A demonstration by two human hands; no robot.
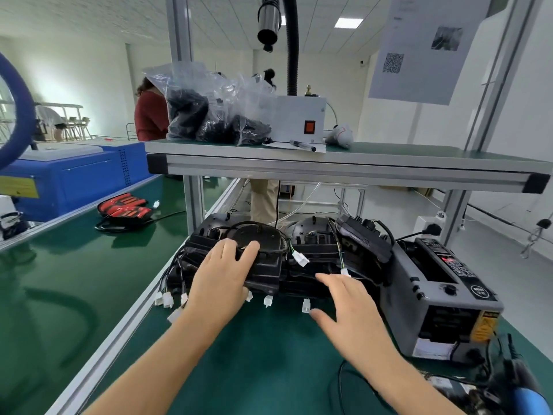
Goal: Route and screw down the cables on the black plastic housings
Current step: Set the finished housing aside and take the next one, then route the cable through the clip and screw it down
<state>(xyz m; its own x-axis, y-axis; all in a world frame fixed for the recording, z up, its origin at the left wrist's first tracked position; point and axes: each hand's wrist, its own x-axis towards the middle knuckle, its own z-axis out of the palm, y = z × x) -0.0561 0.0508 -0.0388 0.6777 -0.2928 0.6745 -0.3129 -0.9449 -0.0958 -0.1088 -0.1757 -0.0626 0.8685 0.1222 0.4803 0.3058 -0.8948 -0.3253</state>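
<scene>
1. The left hand (221,283) lies on the near black housing (264,272), its fingers stretched across the top.
2. The right hand (353,310) is spread and holds nothing, its fingertips close to a second housing (317,248) just beyond it.
3. White cable connectors (300,259) hang between the hands, above the green counter (269,354).
4. A grey machine (434,295) stands just right of the right hand.
</scene>
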